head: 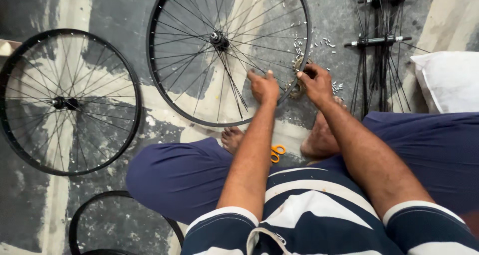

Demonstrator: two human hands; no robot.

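A black spoked bicycle wheel (164,15) lies flat on the floor in front of me, its hub (218,39) in the middle. My left hand (263,85) rests on the spokes near the rim's near right side, fingers pinched together on a spoke. My right hand (315,81) is just outside the rim, fingers closed around a small metal part, next to a toothed metal sprocket (298,88). Several small silver spoke nipples (327,41) lie scattered beyond it.
A second spoked wheel (70,103) lies at the left, and a bare black rim (80,217) at the lower left. Bundled spokes with hubs (381,40) lie at the upper right beside a white sack (446,80). Orange-handled scissors (276,153) sit between my feet.
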